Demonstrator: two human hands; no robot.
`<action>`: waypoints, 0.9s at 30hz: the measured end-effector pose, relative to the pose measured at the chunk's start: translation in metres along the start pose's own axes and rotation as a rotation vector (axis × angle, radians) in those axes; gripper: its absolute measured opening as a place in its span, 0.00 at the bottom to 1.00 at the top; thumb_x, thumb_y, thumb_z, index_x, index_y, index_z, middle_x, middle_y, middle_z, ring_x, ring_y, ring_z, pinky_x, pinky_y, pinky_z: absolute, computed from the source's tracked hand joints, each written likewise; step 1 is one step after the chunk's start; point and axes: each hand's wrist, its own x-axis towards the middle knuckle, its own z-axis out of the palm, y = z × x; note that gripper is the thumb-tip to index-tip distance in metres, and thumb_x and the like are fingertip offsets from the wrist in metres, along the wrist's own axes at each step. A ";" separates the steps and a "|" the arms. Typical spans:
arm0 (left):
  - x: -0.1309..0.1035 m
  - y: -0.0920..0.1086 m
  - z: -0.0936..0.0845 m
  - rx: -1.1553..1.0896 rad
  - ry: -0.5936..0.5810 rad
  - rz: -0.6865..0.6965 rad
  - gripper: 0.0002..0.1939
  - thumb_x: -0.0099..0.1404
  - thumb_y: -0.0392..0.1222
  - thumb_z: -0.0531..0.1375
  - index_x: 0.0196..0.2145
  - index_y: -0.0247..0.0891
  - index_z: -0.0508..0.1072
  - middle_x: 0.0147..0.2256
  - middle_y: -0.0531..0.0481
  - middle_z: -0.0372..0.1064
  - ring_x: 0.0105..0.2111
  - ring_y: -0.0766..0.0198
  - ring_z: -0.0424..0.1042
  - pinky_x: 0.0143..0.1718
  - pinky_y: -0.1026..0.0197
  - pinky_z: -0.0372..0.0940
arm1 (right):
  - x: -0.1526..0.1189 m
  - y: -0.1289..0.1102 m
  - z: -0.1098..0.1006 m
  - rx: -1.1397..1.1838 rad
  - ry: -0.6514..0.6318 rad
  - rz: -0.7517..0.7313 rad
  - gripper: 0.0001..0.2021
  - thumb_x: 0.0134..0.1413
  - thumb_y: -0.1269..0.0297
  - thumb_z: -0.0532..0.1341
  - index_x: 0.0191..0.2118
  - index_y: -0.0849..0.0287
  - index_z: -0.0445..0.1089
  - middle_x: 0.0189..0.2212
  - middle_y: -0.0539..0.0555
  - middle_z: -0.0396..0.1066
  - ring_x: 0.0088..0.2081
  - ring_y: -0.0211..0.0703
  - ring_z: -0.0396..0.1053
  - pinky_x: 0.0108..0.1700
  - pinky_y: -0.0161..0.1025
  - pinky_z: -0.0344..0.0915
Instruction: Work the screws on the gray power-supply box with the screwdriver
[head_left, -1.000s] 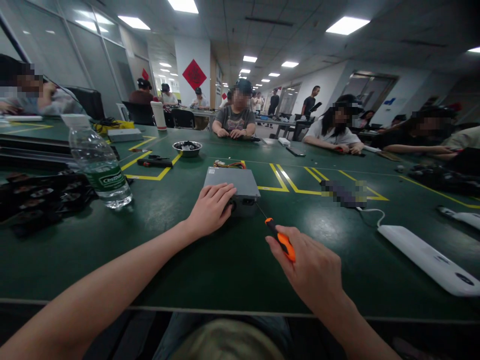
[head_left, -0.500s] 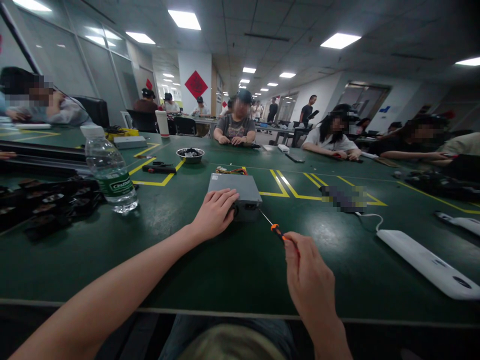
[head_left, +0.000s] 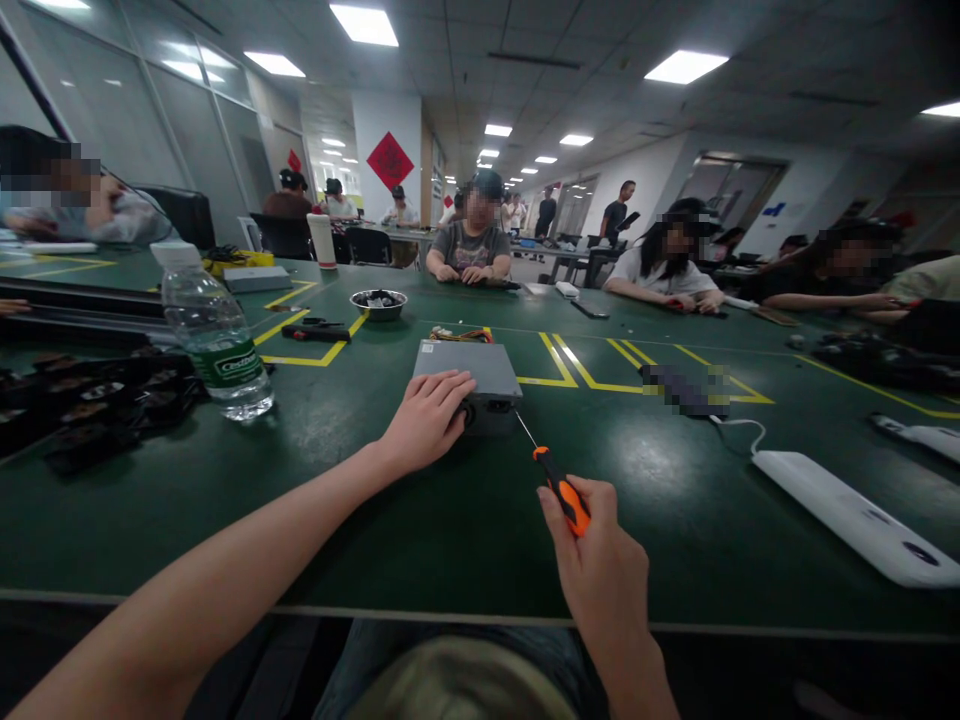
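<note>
A grey metal computer power supply (head_left: 480, 370) sits on the green table in front of me, its socket side facing me and a bundle of coloured wires (head_left: 459, 336) behind it. My left hand (head_left: 429, 415) grips its near left corner, fingers over the top and thumb at the front face. In my right hand (head_left: 600, 560) is a screwdriver (head_left: 559, 487) with an orange and black handle, held by thumb and fingers. Its thin shaft points at the lower right front corner of the power supply; whether the tip touches I cannot tell.
At left stand a water bottle (head_left: 225, 345) and a pile of black parts (head_left: 97, 400). Beyond are a metal bowl (head_left: 379, 311) of small pieces and a black-and-red tool (head_left: 315, 332). A white power bank (head_left: 847, 515) with a cable lies right. Several people sit around the table.
My right hand has shifted slightly left and back along the screwdriver, so more of the orange handle shows. My left hand stays on the power supply.
</note>
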 end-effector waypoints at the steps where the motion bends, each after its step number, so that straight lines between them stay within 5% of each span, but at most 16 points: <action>1: 0.000 0.000 0.000 0.001 -0.001 0.001 0.20 0.64 0.38 0.49 0.54 0.36 0.61 0.55 0.44 0.60 0.55 0.56 0.58 0.53 0.51 0.52 | 0.000 0.001 0.000 0.006 0.020 0.021 0.18 0.59 0.47 0.47 0.36 0.58 0.60 0.18 0.49 0.66 0.16 0.40 0.65 0.16 0.33 0.56; 6: 0.000 -0.001 0.001 0.006 -0.005 -0.001 0.20 0.65 0.38 0.49 0.54 0.36 0.60 0.55 0.44 0.60 0.55 0.56 0.58 0.53 0.51 0.51 | 0.001 -0.003 0.003 0.175 0.148 -0.072 0.11 0.57 0.58 0.52 0.43 0.59 0.58 0.40 0.60 0.61 0.38 0.45 0.66 0.33 0.40 0.67; 8: 0.000 -0.001 0.001 0.010 -0.003 -0.003 0.20 0.65 0.38 0.49 0.54 0.36 0.60 0.56 0.44 0.60 0.55 0.55 0.58 0.53 0.51 0.51 | 0.001 -0.007 0.004 0.238 0.144 -0.155 0.11 0.56 0.65 0.53 0.44 0.59 0.56 0.42 0.61 0.58 0.43 0.46 0.63 0.38 0.42 0.68; 12: 0.000 0.000 0.001 0.005 -0.003 -0.005 0.20 0.65 0.38 0.49 0.54 0.36 0.61 0.56 0.44 0.60 0.55 0.55 0.58 0.53 0.51 0.52 | 0.001 -0.008 0.004 0.216 0.115 -0.214 0.09 0.58 0.69 0.51 0.45 0.57 0.57 0.38 0.57 0.60 0.39 0.42 0.65 0.36 0.39 0.67; 17: 0.000 0.000 0.001 0.001 -0.005 -0.007 0.20 0.64 0.38 0.49 0.54 0.36 0.61 0.55 0.44 0.60 0.55 0.56 0.58 0.53 0.50 0.52 | 0.004 0.003 0.000 0.064 0.064 -0.063 0.11 0.62 0.62 0.46 0.41 0.57 0.63 0.30 0.53 0.65 0.28 0.39 0.66 0.28 0.36 0.65; 23: -0.001 -0.001 0.003 -0.014 0.005 -0.020 0.20 0.64 0.38 0.49 0.54 0.38 0.61 0.55 0.44 0.60 0.56 0.55 0.57 0.53 0.50 0.51 | -0.001 -0.007 0.000 0.100 0.029 -0.129 0.12 0.59 0.62 0.49 0.45 0.61 0.60 0.44 0.63 0.61 0.42 0.46 0.67 0.32 0.39 0.69; 27: 0.000 -0.001 0.003 -0.017 0.013 -0.024 0.20 0.64 0.37 0.49 0.53 0.38 0.62 0.55 0.45 0.60 0.56 0.56 0.57 0.54 0.50 0.51 | 0.005 -0.012 -0.002 0.039 0.039 -0.212 0.11 0.61 0.66 0.47 0.45 0.57 0.62 0.38 0.57 0.67 0.34 0.41 0.69 0.28 0.34 0.67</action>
